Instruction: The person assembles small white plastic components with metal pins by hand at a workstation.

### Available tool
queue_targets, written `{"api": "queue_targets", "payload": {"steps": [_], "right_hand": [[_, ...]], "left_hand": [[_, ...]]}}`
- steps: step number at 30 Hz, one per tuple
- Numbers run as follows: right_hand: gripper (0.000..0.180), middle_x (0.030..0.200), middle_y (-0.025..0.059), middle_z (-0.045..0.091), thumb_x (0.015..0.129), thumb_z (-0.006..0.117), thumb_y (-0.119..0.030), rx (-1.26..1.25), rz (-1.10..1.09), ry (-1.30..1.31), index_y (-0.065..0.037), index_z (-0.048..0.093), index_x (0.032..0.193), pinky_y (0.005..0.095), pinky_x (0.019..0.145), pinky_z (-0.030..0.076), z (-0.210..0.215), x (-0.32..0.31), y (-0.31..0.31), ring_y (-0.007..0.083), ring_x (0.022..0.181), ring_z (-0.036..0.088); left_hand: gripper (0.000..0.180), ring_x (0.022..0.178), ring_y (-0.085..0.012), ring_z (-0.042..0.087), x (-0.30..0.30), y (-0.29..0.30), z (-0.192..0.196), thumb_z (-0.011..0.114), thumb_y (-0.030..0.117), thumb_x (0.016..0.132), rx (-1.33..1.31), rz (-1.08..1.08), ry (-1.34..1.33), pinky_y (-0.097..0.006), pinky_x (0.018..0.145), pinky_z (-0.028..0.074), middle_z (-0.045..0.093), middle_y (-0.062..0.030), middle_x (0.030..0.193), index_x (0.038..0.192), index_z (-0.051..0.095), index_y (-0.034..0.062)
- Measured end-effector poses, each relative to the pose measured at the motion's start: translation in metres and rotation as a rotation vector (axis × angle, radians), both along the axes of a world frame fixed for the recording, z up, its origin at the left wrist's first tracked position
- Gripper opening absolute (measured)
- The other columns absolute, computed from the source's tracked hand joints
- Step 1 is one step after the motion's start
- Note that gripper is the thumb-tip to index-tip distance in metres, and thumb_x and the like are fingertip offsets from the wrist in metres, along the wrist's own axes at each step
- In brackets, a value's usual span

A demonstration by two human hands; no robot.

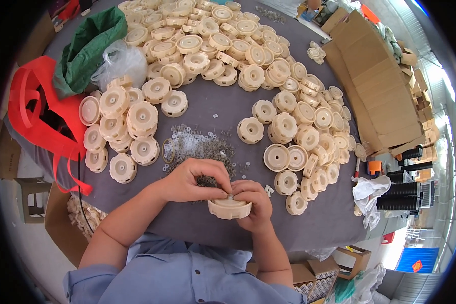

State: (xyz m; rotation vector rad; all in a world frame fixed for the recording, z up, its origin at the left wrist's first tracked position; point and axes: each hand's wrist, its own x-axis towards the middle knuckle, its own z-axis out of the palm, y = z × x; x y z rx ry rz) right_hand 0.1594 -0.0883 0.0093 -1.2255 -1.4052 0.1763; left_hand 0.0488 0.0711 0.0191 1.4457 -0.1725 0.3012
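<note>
My right hand (254, 201) grips a round cream plastic cap (230, 210) by its rim, near the front edge of the table. Over the middle of that cap, my left hand (200, 180) pinches at a small grey piece (230, 196) on the centre post. Its fingertips partly hide the piece, so its kind is unclear. Just beyond my hands lies a heap of small metal springs (215, 150), next to a scatter of small white washers (185, 143). More cream caps (123, 168) stand stacked to the left, and others (277, 157) lie to the right.
A large pile of cream caps (190, 44) covers the far side of the dark tablecloth (213, 104). At left lie a red bag (48, 133), a green bag (93, 43) and a clear plastic bag (120, 65). An open cardboard box (375, 83) stands at right, near black cylinders (397, 202).
</note>
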Motion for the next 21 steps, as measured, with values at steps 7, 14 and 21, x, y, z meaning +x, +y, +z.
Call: {"api": "queue_targets", "payload": {"steps": [7, 14, 21], "right_hand": [[0.038, 0.089, 0.0103, 0.057, 0.059, 0.066, 0.003, -0.022, -0.110, -0.129, -0.005, 0.052, 0.092, 0.0356, 0.070, 0.049, 0.005, 0.006, -0.006, 0.0279, 0.082, 0.059], [0.042, 0.092, 0.0098, 0.057, 0.055, 0.066, 0.005, -0.040, -0.098, -0.125, -0.006, 0.051, 0.093, 0.0357, 0.072, 0.048, 0.002, 0.002, -0.007, 0.0279, 0.085, 0.058], [0.041, 0.091, 0.0097, 0.058, 0.054, 0.065, 0.005, -0.005, -0.117, -0.114, -0.005, 0.053, 0.092, 0.0362, 0.073, 0.047, 0.004, 0.002, -0.004, 0.0281, 0.085, 0.058]], "left_hand": [[0.049, 0.083, -0.0224, 0.056, -0.001, -0.003, 0.014, 0.081, 0.021, 0.054, 0.422, 0.151, -0.182, -0.032, 0.076, 0.041, 0.061, -0.0083, 0.090, 0.096, 0.064, 0.0037], [0.037, 0.078, -0.0179, 0.057, -0.007, -0.007, 0.014, 0.080, 0.019, 0.058, 0.397, 0.156, -0.139, -0.030, 0.076, 0.041, 0.061, -0.0052, 0.085, 0.089, 0.066, 0.0065], [0.037, 0.079, -0.0162, 0.054, -0.009, -0.009, 0.004, 0.079, 0.010, 0.057, 0.186, 0.107, -0.099, -0.027, 0.072, 0.042, 0.059, -0.0063, 0.086, 0.090, 0.065, 0.0036]]}}
